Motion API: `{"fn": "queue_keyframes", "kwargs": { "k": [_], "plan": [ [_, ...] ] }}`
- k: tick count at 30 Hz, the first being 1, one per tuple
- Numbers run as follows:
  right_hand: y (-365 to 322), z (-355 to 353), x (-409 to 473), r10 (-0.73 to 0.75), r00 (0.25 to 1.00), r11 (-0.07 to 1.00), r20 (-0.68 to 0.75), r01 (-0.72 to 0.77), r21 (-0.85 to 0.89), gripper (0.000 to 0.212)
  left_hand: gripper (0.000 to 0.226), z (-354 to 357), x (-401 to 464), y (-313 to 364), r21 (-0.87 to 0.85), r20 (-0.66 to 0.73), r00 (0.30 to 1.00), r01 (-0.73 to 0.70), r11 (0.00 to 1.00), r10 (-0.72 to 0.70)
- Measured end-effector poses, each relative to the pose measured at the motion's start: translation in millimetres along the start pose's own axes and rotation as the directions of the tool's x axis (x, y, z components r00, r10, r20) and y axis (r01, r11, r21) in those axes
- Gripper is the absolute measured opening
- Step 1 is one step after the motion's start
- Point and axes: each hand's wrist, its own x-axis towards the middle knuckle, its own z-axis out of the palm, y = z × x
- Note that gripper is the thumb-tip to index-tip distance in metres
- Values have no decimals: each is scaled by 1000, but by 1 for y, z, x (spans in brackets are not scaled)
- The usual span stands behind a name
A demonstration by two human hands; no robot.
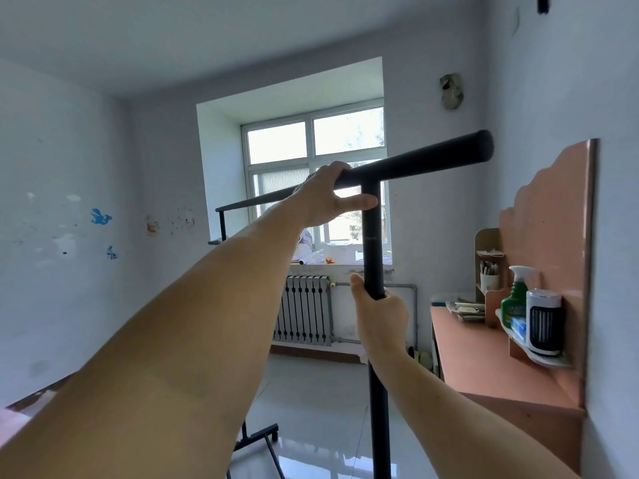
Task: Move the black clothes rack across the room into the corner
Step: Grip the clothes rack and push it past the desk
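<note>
The black clothes rack [428, 160] stands right in front of me, its top bar running from upper right back toward the window. My left hand [323, 197] grips the top bar just left of the near upright post. My right hand [378, 305] is wrapped around that upright post at about mid-height. The rack's wheeled base [257, 435] shows on the floor at the bottom centre. Its far upright [223, 224] stands near the window's left side. No clothes hang on it.
A pink desk [484, 361] with a shelf, a green spray bottle [515, 297] and a small white heater [544, 321] stands against the right wall. A radiator [304, 309] sits under the window [314, 188]. The glossy tiled floor [311, 392] stretches ahead; white wall on the left.
</note>
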Motion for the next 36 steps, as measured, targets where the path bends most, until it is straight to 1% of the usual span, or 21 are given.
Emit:
{"fn": "queue_keyframes", "kwargs": {
  "k": [2, 5, 10, 13, 19, 25, 32, 36],
  "plan": [
    [2, 2, 5, -1, 1000, 1000, 2, 1, 4, 37, 56, 2, 4, -4, -11, -4, 1000, -4, 1000, 4],
    [8, 5, 17, 1, 1000, 1000, 1, -1, 11, 37, 53, 7, 13, -10, -4, -13, 1000, -11, 1000, 11],
    [19, 13, 40, -8, 1000, 1000, 22, 8, 22, 34, 60, 15, 27, -22, 37, -20, 1000, 6, 999, -5],
    [30, 20, 61, -12, 1000, 1000, 26, 11, 11, 32, 62, 23, 41, -34, 29, -26, 1000, 18, 999, -17],
    [53, 36, 111, -10, 999, 1000, 53, 8, 27, 30, 48, 45, 79, -68, 36, -40, 998, 53, 998, -52],
    [80, 55, 168, 6, 990, 999, 139, -12, 45, 28, 56, 69, 120, -106, 64, -58, 993, 107, 992, -104],
    [106, 70, 231, 19, 978, 996, 208, -37, 82, 32, 55, 96, 166, -143, 45, -59, 985, 165, 985, -162],
    [119, 76, 262, 28, 971, 994, 239, -53, 98, 33, 58, 111, 190, -160, 43, -66, 980, 189, 981, -186]
  ]
}}
